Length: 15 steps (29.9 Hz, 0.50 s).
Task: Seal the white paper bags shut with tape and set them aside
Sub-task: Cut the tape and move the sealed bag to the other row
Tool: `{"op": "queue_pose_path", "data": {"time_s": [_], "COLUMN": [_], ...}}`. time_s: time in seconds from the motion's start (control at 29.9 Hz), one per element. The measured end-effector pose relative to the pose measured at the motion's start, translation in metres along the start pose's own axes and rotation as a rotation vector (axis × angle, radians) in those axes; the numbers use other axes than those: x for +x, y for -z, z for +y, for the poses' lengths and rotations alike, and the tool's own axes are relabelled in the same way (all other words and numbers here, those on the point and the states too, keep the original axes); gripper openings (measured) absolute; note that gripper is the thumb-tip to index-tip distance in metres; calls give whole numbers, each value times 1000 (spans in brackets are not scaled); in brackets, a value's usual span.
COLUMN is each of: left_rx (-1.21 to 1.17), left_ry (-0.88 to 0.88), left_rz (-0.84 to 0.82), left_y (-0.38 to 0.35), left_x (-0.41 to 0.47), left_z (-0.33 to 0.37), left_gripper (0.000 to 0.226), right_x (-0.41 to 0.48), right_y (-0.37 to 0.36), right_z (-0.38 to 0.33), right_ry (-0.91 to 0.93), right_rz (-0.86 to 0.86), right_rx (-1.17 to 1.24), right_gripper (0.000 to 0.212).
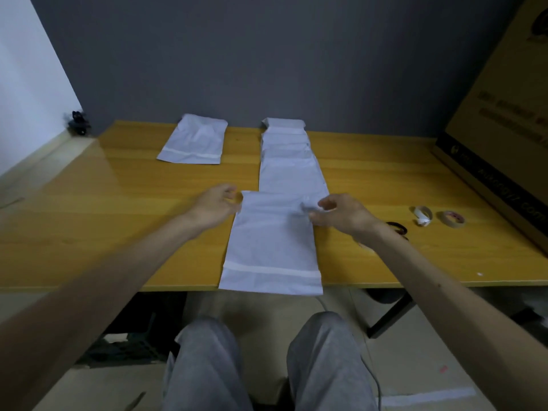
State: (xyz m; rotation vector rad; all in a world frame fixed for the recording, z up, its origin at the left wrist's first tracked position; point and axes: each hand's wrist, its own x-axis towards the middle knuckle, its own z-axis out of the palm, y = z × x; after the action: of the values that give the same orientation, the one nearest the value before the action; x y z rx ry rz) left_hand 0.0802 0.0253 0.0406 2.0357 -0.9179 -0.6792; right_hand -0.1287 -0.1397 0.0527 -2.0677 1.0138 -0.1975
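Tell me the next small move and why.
Likely fold the near bag's far edge over: the left hand and right hand are at its far corners, that end shows no tape, and the tape roll lies untouched at right.
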Motion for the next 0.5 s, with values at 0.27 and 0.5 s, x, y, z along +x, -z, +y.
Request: {"op": "queue_pose_path", "data": {"time_s": [0.27, 0.5], "left_rx": [-55, -128], "left_ry": [119, 94], "left_rz": [9, 71], "left_y": [-30, -28], "left_x": [54, 37], "left_z": [3, -12], "left_gripper": [83, 75], "right_x": [50, 38], "right_y": [-36, -49], "right_z": [-9, -12], "right_ry": [16, 82], "right_rz": [97, 177], "right_rx": [-200, -127], "right_gripper": [39, 35]}}
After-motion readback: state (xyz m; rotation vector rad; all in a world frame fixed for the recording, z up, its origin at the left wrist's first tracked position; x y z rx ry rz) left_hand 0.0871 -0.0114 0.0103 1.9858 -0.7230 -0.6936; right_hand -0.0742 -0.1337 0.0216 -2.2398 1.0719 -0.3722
